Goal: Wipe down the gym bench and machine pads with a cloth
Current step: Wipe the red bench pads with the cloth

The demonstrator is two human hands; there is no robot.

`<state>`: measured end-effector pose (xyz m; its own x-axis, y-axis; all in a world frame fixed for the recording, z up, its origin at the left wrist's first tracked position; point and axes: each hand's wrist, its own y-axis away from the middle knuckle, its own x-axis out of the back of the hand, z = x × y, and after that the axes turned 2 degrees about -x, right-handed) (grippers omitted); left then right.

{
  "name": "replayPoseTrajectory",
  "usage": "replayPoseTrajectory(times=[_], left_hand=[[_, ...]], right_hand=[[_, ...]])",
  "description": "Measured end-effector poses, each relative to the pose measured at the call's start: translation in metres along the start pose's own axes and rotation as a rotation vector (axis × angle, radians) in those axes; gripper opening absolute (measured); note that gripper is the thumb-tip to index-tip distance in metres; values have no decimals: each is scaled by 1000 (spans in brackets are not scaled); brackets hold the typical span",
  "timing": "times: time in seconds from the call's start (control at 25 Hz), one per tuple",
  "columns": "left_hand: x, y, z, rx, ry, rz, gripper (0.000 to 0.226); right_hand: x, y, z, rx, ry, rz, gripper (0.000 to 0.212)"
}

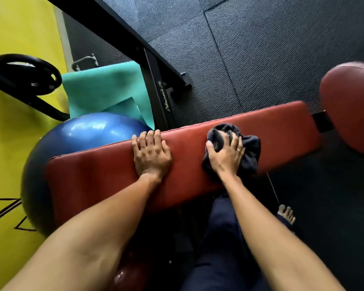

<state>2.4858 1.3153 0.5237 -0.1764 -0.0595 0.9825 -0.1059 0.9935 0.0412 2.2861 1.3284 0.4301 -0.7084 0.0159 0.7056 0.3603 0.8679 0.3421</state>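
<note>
Dark rubber floor matting lay behind the long red padded vinyl surface crossing mid-frame. My right grip held the bunched dark navy cloth, centre right, pressed on it; my left grip lay flat, steadying. Firm, overlapping strokes along its length seemed best.

The person is wearing dark navy trousers, showing near the bottom centre. A thin pale ring is sitting on a finger of the right hand. Both forearms are showing bare. At the right, a foot is showing bare toes, possibly in a dark sandal.
</note>
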Motion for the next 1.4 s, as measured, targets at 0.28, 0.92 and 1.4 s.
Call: replayPoseTrajectory(times=[0.28,0.92,1.4], left_hand=[[2,0,-2,-26,-24,-51,51],[-3,-37,49,-283,-5,-227,53],[-43,-62,146,-393,31,-304,37]], right_hand=[[-8,89,-7,318,-20,-78,61],[0,116,33,114,-36,29,60],[-7,71,14,-278,-68,221,60]])
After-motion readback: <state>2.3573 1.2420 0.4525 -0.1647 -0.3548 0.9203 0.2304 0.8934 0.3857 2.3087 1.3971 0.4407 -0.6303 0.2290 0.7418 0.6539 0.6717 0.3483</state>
